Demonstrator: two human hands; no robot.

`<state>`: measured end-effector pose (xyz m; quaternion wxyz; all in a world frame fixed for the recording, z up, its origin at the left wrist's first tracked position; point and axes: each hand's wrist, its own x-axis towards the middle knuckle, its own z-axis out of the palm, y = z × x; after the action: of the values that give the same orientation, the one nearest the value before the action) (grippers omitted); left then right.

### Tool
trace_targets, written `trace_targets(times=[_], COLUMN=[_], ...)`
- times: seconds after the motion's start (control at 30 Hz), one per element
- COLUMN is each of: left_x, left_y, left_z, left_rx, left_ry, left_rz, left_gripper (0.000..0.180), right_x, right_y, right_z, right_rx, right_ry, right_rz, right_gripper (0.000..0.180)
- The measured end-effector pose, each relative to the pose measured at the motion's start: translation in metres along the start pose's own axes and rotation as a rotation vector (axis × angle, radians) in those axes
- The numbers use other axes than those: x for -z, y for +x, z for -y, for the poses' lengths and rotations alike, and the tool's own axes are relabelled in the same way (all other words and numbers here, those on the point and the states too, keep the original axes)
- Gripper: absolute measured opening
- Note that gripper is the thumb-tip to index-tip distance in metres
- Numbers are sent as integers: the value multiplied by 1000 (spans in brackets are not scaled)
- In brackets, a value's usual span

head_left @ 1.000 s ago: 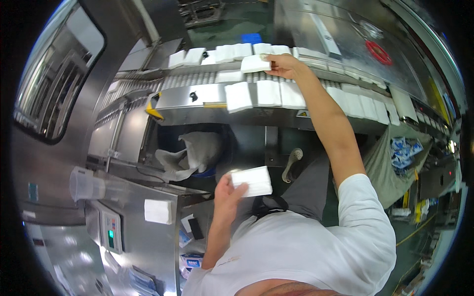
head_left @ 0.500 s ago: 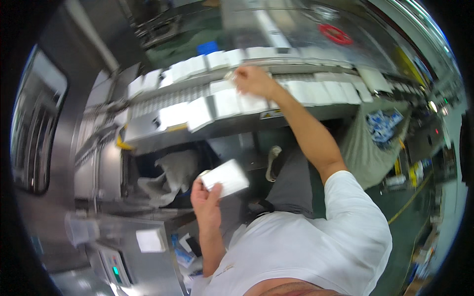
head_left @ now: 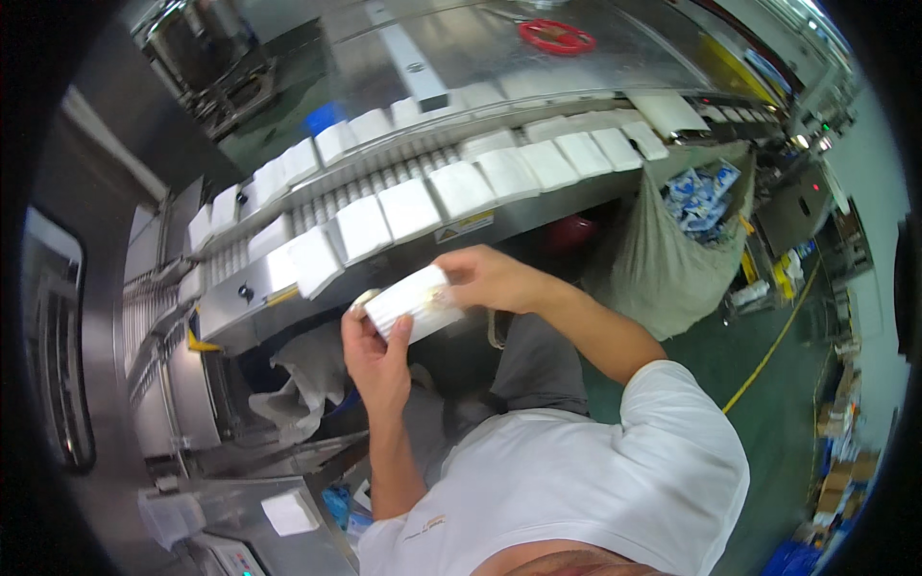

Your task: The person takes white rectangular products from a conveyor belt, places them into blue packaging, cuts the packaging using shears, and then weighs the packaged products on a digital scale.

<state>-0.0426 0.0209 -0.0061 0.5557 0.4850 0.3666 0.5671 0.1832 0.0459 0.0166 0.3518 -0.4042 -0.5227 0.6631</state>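
In front of my body, my left hand (head_left: 379, 360) holds a white folded pad (head_left: 401, 309), its thumb over the near side and its fingers behind. My right hand (head_left: 495, 278) is closed at the pad's right end, fingertips against it. A small pale yellowish patch shows by those fingertips; I cannot make out what it is. Just beyond my hands runs a metal roller conveyor (head_left: 373, 188). Similar white folded pads (head_left: 461, 190) lie side by side along its near ledge, and another row (head_left: 300, 161) lines the far side.
A cloth sack (head_left: 645, 259) with blue-and-white wrappers hangs right of the conveyor. A red ring-shaped thing (head_left: 557, 36) lies on the metal surface behind. At lower left, a single white pad (head_left: 290, 514) rests on a metal table near a scale (head_left: 233, 557). A grey cloth (head_left: 305, 379) hangs below the conveyor.
My right hand has come back from above the conveyor to the pad in my left hand. The pad has moved slightly up, and the whole view has shifted and turned.
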Motion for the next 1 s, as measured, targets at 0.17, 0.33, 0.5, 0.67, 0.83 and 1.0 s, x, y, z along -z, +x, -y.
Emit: trace_targets(times=[0.17,0.33,0.5,0.67,0.83,1.0], left_x=[-5,4,38,48,44,51], left_y=[13,4,-32,-55,-63,-84], left_z=[0,0,5,11,8,14], left_rx=[44,-1,109,224,207,238], left_ry=[20,-52,-74,-71,-76,-9], left_rz=[51,-11,-22,-90,-95,-121], left_gripper=[48,52,48,50,51,48], right_x=[7,37,114,181,217,209], right_y=[3,24,53,128,160,75], right_z=[10,28,57,50,47,55], right_rx=[1,18,178,81,-217,198], right_ry=[34,-105,20,94,-561,-1068], right_rz=[-53,-111,-400,-398,-421,-659], right_gripper=[33,28,27,32,37,27])
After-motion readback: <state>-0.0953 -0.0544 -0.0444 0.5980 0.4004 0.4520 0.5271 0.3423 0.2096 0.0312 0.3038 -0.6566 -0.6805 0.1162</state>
